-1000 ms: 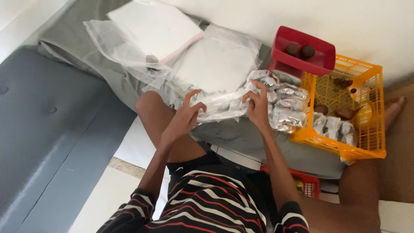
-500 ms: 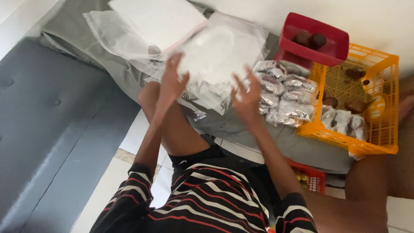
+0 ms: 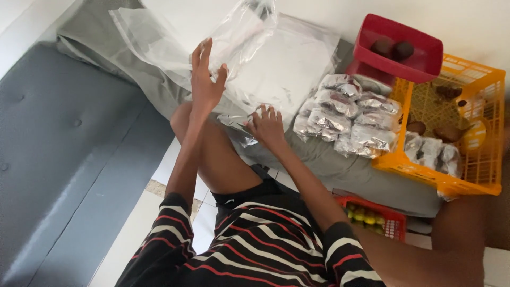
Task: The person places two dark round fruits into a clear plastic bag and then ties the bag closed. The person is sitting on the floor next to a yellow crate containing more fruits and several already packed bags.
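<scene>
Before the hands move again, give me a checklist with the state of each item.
1. Left hand has hold of the clear plastic bag: ok, fingers on its lower edge, bag lifted.
2. Right hand steadies the bag stack: ok, it rests at the stack's near edge.
3. Bag mouth open: cannot tell, film is crumpled.
4. Filled packets within reach: ok, piled just right of the right hand.
5. Yellow crate sits steady: ok, flat on the grey cushion.
6. Red tray stable: cannot tell, its base is hidden.
</scene>
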